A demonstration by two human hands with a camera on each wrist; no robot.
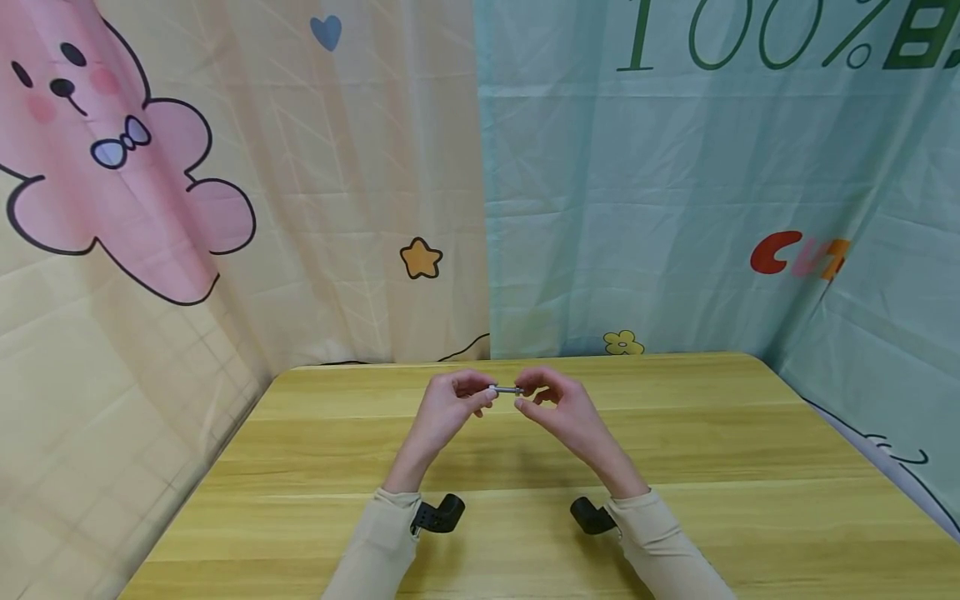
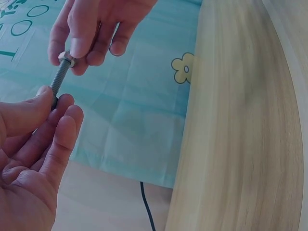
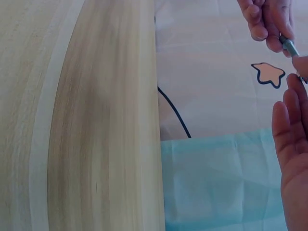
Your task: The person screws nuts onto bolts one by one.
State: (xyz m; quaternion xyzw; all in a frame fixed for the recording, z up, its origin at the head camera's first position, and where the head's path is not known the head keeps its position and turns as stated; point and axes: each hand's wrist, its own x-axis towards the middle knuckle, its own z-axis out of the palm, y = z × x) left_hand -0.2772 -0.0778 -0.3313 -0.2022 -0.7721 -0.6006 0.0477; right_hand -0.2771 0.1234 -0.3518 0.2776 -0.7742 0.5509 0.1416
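Observation:
A threaded metal bolt (image 1: 506, 390) is held above the table between both hands. My left hand (image 1: 447, 405) pinches its head end between thumb and fingers. At the other end sits a hex nut (image 2: 67, 58), which the thumb and fingers of my right hand (image 1: 562, 407) pinch. The left wrist view shows grey threads on the bolt (image 2: 59, 79) between the two grips. From the right wrist, the bolt (image 3: 290, 47) shows only partly, and the right thumb hides the nut end.
Under the hands lies a wood-grain table (image 1: 315, 467). Printed curtains (image 1: 637, 192) hang behind it and at both sides. A black wrist camera (image 1: 441, 512) is strapped to the left wrist, another camera (image 1: 592, 516) to the right.

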